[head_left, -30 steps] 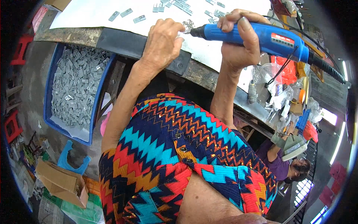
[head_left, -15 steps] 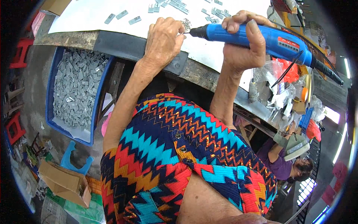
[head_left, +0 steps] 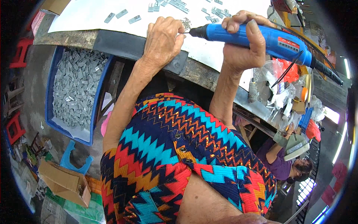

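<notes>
The blue drill (head_left: 257,37) lies level above the near edge of the bench (head_left: 123,44), its dark nose and thin bit pointing left at the curled fingers (head_left: 175,31) of the left hand (head_left: 162,41). The bit's tip meets those fingertips; whatever small part they pinch is too hidden to tell, though the fingers are closed tight together. The right hand (head_left: 242,44) wraps the drill's body, fingers folded over its top and thumb beneath, fully clenched on it. A black cord leaves the drill's right end. Against the picture from half a second ago, both hands and the drill sit in much the same place, the bit's tip staying at the left fingertips; a second ago the drill sat slightly lower and farther right. The left forearm runs up from the patterned dress (head_left: 179,156) to the bench edge, wrist bent forward; the right forearm rises steeply, wrist cocked left. Small grey metal pieces (head_left: 123,14) lie scattered on the white sheet (head_left: 85,16) beyond. Left of the bench, a blue tray (head_left: 50,115) on the floor holds many more grey pieces.
</notes>
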The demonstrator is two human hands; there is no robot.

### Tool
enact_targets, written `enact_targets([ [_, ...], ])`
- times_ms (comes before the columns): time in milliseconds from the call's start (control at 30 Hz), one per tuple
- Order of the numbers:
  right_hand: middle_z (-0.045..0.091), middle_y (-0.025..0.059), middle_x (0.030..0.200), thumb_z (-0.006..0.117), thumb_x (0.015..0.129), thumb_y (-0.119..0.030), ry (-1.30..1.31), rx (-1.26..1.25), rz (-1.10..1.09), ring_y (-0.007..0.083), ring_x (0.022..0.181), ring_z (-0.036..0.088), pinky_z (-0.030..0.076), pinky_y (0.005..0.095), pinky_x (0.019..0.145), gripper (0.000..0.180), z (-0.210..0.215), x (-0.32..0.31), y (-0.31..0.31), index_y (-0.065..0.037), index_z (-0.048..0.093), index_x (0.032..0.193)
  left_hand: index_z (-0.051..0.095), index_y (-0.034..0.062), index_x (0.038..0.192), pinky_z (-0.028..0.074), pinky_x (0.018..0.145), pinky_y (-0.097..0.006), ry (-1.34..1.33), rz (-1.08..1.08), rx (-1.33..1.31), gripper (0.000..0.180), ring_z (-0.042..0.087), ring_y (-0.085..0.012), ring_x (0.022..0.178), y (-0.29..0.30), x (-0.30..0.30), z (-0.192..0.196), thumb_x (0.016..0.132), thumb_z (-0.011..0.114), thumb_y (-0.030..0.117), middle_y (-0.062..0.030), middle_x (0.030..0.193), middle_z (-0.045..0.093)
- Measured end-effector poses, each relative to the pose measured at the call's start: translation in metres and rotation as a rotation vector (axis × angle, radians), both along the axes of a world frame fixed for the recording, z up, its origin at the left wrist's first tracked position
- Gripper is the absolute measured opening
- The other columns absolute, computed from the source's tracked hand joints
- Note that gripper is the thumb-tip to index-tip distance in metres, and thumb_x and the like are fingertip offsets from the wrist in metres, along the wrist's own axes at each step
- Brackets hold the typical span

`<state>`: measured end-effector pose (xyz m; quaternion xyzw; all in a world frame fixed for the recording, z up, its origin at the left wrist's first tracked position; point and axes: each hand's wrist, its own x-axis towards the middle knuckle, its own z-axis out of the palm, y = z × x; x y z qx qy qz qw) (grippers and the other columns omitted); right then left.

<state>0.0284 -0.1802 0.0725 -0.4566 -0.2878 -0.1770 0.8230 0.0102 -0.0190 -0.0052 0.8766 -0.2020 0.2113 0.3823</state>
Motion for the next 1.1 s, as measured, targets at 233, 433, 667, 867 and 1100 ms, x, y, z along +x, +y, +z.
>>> enact_targets([
  [233, 0.059, 0.0208, 0.078, 0.049, 0.074, -0.005, -0.014, -0.030, -0.024, 0.0226, 0.061, 0.056, 0.043, 0.0404, 0.060, 0.024, 0.001, -0.001, 0.001, 0.003, 0.056, 0.096, 0.057, 0.0052, 0.082, 0.037, 0.075, -0.038, -0.004, -0.013, -0.001, 0.011, 0.051, -0.0217, 0.081, 0.000, 0.000, 0.000, 0.075, 0.061, 0.012, -0.0052, 0.080, 0.056],
  [433, 0.059, 0.0205, 0.078, 0.049, 0.074, -0.005, -0.011, -0.041, -0.056, 0.0222, 0.061, 0.055, 0.043, 0.0402, 0.060, 0.024, 0.000, -0.002, 0.003, 0.002, 0.056, 0.096, 0.058, 0.0048, 0.082, 0.037, 0.076, -0.037, 0.000, -0.020, -0.008, 0.011, 0.052, -0.0216, 0.080, 0.000, 0.002, -0.002, 0.075, 0.062, 0.011, -0.0054, 0.080, 0.057],
  [667, 0.057, 0.0178, 0.077, 0.050, 0.075, -0.008, 0.035, -0.054, -0.116, 0.0216, 0.061, 0.054, 0.042, 0.0395, 0.062, 0.022, 0.012, -0.010, 0.009, -0.001, 0.055, 0.094, 0.059, 0.0057, 0.083, 0.036, 0.074, -0.036, 0.013, 0.006, -0.007, 0.012, 0.052, -0.0210, 0.079, 0.002, 0.000, 0.001, 0.073, 0.063, 0.012, -0.0050, 0.079, 0.057],
  [867, 0.058, 0.0165, 0.080, 0.052, 0.076, -0.011, 0.081, 0.006, -0.141, 0.0204, 0.062, 0.052, 0.040, 0.0374, 0.065, 0.022, 0.018, -0.016, -0.002, -0.004, 0.056, 0.097, 0.060, 0.0062, 0.082, 0.036, 0.074, -0.036, 0.030, -0.013, 0.079, 0.012, 0.052, -0.0213, 0.082, -0.003, -0.002, 0.002, 0.072, 0.062, 0.012, -0.0053, 0.082, 0.058],
  [1100, 0.058, 0.0164, 0.080, 0.053, 0.076, -0.010, 0.086, 0.008, -0.177, 0.0198, 0.061, 0.052, 0.040, 0.0372, 0.063, 0.022, 0.018, -0.015, -0.003, -0.003, 0.056, 0.096, 0.060, 0.0008, 0.079, 0.040, 0.074, -0.037, 0.006, 0.009, -0.059, 0.009, 0.053, -0.0253, 0.079, 0.011, 0.005, 0.004, 0.074, 0.059, 0.008, -0.0099, 0.080, 0.059],
])
